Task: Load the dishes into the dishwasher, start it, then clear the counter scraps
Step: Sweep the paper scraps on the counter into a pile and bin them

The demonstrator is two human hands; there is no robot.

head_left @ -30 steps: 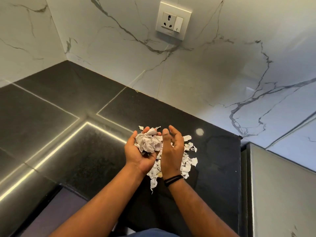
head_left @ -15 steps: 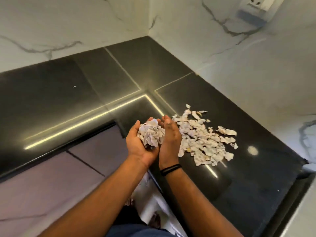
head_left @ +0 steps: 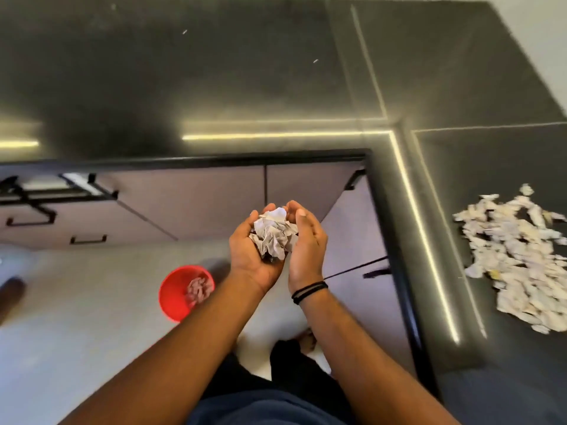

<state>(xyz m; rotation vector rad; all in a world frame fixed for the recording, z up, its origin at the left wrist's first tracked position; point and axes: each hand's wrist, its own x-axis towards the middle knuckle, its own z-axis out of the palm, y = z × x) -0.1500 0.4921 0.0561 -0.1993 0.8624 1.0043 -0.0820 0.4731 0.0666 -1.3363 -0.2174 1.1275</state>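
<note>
Cupping a crumpled wad of paper scraps (head_left: 274, 236), I have both hands together over the floor, clear of the surface (head_left: 214, 81). The left hand (head_left: 253, 251) lies palm up beneath the wad with its fingers curled around it; the right hand (head_left: 306, 240) stands edge-on against its right side, fingers bent over the top. The red bin (head_left: 181, 294) sits on the floor below and to the left of the wad, already holding some scraps, and the left hand is nearer to it. I judge the coming move a short carry leftward and down, then parting the hands over the bin's mouth. The remaining scrap pile (head_left: 515, 256) lies on the surface well to the right of the bin.
</note>
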